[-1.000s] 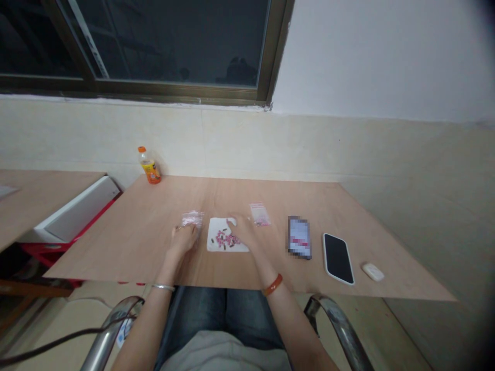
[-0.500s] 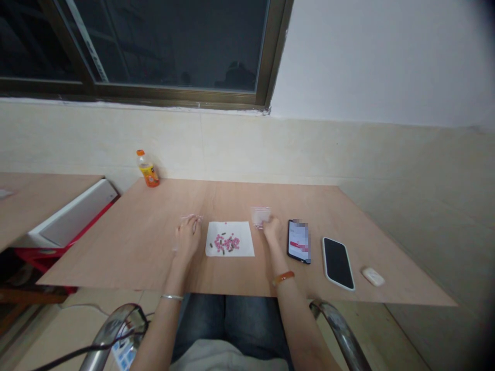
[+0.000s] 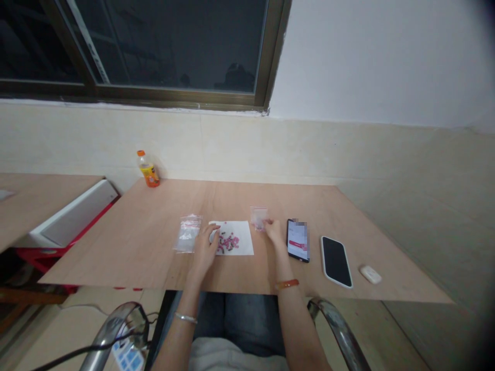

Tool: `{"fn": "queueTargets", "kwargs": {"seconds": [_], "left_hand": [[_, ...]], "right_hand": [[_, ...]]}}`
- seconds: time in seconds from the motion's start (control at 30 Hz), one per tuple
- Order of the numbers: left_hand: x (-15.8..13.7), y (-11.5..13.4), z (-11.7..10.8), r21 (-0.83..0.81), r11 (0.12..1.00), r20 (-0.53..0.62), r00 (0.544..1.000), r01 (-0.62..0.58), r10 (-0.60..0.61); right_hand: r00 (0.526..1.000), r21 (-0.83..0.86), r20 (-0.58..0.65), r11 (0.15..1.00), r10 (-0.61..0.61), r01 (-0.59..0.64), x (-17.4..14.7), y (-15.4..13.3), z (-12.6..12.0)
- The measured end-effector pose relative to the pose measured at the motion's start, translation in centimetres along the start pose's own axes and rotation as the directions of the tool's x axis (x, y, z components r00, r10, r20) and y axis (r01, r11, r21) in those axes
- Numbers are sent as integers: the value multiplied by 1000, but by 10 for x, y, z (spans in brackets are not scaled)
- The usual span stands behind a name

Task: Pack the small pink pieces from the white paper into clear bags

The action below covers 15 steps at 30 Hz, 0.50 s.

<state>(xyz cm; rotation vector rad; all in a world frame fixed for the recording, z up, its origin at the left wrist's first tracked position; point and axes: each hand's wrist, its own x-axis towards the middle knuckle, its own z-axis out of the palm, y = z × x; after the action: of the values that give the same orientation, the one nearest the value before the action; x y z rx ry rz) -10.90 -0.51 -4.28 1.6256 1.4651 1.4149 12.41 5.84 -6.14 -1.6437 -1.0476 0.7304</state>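
My left hand [image 3: 204,246] is over the left edge of a white sheet of paper [image 3: 244,242], its curved fingers apart with nothing seen between them. Partly hidden by these fingers, a cluster of small pink and dark pieces [image 3: 229,242] lies on the paper. A clear zip bag [image 3: 187,236] lies flat just left of that hand. Right of the paper, my right hand [image 3: 274,232] has its fingertips at the right edge of a smaller clear zip bag [image 3: 259,215]. Those fingers look slightly apart. What is inside the smaller bag is too small to tell.
A phone with a lit screen [image 3: 298,240] lies right of my right hand. Beyond it are a dark-screened device with a white rim [image 3: 336,262] and a small white case [image 3: 370,274]. An orange-capped bottle [image 3: 149,170] stands at the table's [image 3: 116,257] far left, near the wall.
My left hand has moved right from the larger zip bag to the paper's left edge, uncovering the bag. My right hand has stayed by the smaller bag, its fingers loosening slightly.
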Motion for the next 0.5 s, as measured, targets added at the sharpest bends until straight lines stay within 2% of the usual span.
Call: {"fn": "queueTargets", "kwargs": {"seconds": [0.2,0.5], "left_hand": [[1,-6,-2,23,1000,-4,1000,-9,9],[1,-22,-4,166,982,11,996,-87,86]], "right_hand": [[998,-105,44,994,39,-34,15,-14,7],[991,-215,130,977,32,-4,-3,-16,0]]}}
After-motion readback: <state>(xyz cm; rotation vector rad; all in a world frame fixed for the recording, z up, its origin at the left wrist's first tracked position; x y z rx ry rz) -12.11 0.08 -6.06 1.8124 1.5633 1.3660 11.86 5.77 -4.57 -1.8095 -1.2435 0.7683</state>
